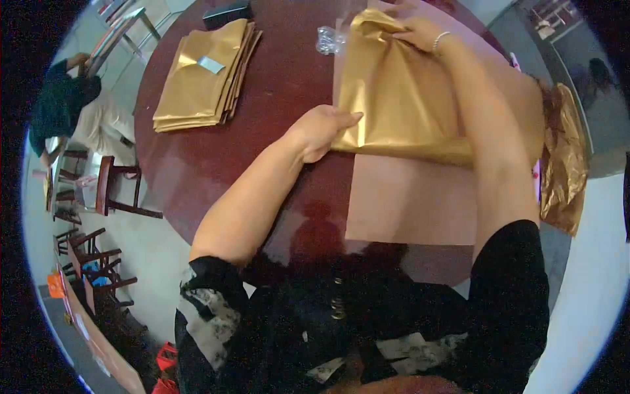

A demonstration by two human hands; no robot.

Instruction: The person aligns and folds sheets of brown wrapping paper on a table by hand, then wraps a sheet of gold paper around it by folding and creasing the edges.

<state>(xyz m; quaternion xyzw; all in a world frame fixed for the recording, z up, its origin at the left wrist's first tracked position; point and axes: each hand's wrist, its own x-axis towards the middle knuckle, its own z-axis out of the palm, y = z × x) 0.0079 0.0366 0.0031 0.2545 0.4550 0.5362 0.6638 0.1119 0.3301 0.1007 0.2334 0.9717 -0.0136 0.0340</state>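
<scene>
A shiny gold sheet point(413, 105), perhaps a flattened bag, lies creased over the right part of the round table. My left hand point(325, 131) is closed on its near left corner, thumb on top and fingers partly hidden below. At the far edge my right hand point(420, 36), with a bracelet at the wrist, grips a gathered, rumpled part of the same sheet. Beneath it a pale pinkish sheet point(410, 203) lies flat on the table and shows along the near side. To the left sits a stack of folded gold sheets point(203, 82) with a pale blue label on top.
The dark red round table point(289, 197) has a crumpled clear plastic piece point(326, 41) and a dark box point(226, 13) on it. Crinkled gold material point(566, 157) hangs at the right edge. Another person point(65, 108) and wooden chairs point(105, 184) are at the left.
</scene>
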